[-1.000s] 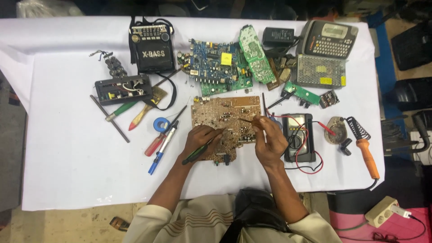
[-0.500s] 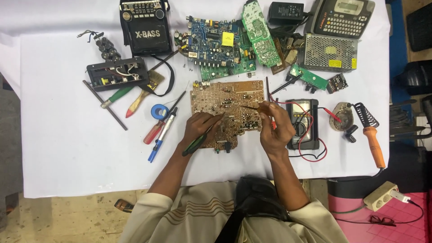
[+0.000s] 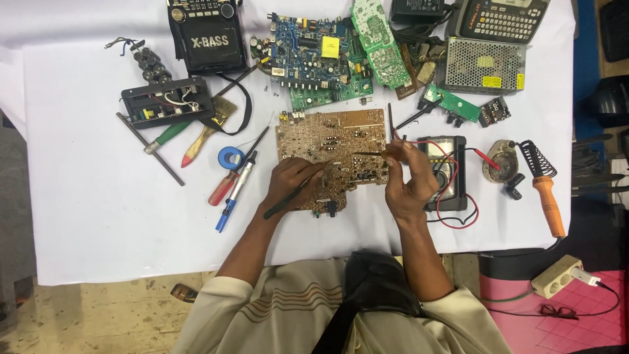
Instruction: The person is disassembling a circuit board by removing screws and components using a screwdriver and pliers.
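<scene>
Nearest the wearer, both forearms reached out from striped beige sleeves over the white-covered table (image 3: 98, 216). The left hand (image 3: 293, 182) was closed around a thin black probe (image 3: 288, 200), fingers pinching it pen-fashion, its tip resting on the brown rectangular circuit board (image 3: 327, 141), which lay flat at the middle of the table. The right hand (image 3: 407, 183) pinched a slim red-handled probe (image 3: 375, 155) between thumb and fingertips, the metal tip laid on the same board near its right half. Just beside the right hand, partly under it, sat a dark rectangular multimeter (image 3: 449, 174) with red lead wire looping around it. Left of the board lay a red-handled screwdriver (image 3: 226, 183), a blue-tipped pen tool (image 3: 236, 193) and a small roll of blue tape (image 3: 230, 157). To the right lay an orange-handled soldering iron (image 3: 547, 203) near its coil stand. Farther off lay a blue and green populated circuit board (image 3: 314, 62), a black portable radio (image 3: 208, 36) and a perforated metal power supply box (image 3: 485, 65).
</scene>
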